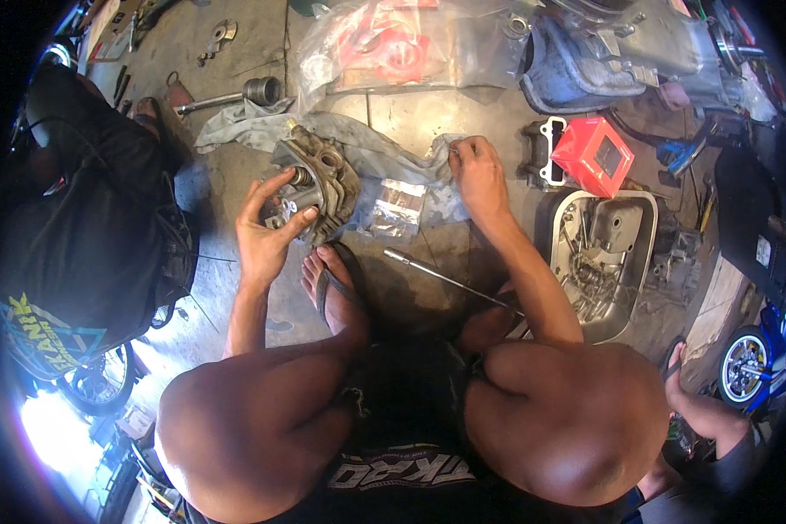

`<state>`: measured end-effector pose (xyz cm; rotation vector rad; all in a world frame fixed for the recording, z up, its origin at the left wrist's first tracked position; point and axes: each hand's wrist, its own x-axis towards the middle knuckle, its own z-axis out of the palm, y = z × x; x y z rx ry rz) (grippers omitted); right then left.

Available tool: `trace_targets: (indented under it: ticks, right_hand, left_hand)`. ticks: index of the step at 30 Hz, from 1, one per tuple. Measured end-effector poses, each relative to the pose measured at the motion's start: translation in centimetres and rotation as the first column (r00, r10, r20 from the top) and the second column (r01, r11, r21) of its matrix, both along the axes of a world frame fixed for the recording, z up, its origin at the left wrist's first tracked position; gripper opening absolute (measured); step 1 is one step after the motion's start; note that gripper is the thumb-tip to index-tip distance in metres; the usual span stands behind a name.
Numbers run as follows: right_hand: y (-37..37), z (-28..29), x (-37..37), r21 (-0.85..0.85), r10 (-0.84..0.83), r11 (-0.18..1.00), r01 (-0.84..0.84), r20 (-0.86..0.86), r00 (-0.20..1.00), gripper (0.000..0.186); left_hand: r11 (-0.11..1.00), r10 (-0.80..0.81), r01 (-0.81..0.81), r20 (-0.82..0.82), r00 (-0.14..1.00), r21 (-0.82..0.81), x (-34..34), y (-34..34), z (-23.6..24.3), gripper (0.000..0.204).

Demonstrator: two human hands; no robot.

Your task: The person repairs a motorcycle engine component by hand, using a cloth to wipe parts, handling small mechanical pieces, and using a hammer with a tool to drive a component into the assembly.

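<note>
My left hand (264, 229) grips a grey metal engine cylinder head (341, 188), thumb on one side and fingers on the other. A coil spring (300, 176) shows in it beside my fingers. The cylinder head rests tilted at the left end of a grey-blue rag (367, 140) on the floor. At the rag's right end, my right hand (482, 179) is closed, fingertips pinched together on a fold of the cloth. Whether something small is also between them is hidden. Between my hands lies a silvery clear packet (399, 208).
A long metal rod tool (445, 279) lies before my feet. At right are a red box (592, 157), a white-edged gasket (550, 150) and a metal basin (563, 301) of parts. Farther off lie a socket tool (258, 91) and plastic-wrapped red packaging (393, 48). Another person sits at left (96, 192).
</note>
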<state>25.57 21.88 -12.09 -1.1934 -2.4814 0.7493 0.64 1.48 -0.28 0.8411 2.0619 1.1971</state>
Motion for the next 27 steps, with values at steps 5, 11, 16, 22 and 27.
trace_targets:
  ticks: [5, 11, 16, 22, 27]
  right_hand:
    - [-0.1, 0.0, -0.5, 0.048, -0.026, 0.998, 0.027, -0.028, 0.999, 0.017]
    - [-0.2, 2.6, 1.7, -0.186, -0.071, 0.981, 0.044, -0.144, 0.987, 0.016]
    - [1.0, 5.0, 2.1, -0.533, -0.181, 0.831, 0.16, 0.013, 0.983, 0.023]
    - [1.9, 6.0, 3.7, -0.67, -0.106, 0.741, 0.031, -0.071, 0.992, 0.031]
    - [1.3, 7.1, 3.6, -0.678, -0.173, 0.731, 0.076, -0.077, 0.982, 0.036]
  left_hand:
    - [0.999, -0.031, 0.032, -0.04, 0.999, 0.024, 0.1, -0.2, 0.3, 0.055]
    - [0.996, -0.092, 0.091, -0.101, 0.991, -0.013, 1.0, 1.6, 0.4, 0.054]
    - [0.975, -0.219, 0.2, -0.239, 0.946, -0.101, 1.3, 5.4, -0.3, 0.052]
    - [0.971, -0.232, 0.205, -0.294, 0.927, -0.122, 1.0, 6.2, -3.1, 0.051]
    - [0.953, -0.302, 0.265, -0.406, 0.863, -0.145, 0.5, 5.7, -3.7, 0.051]
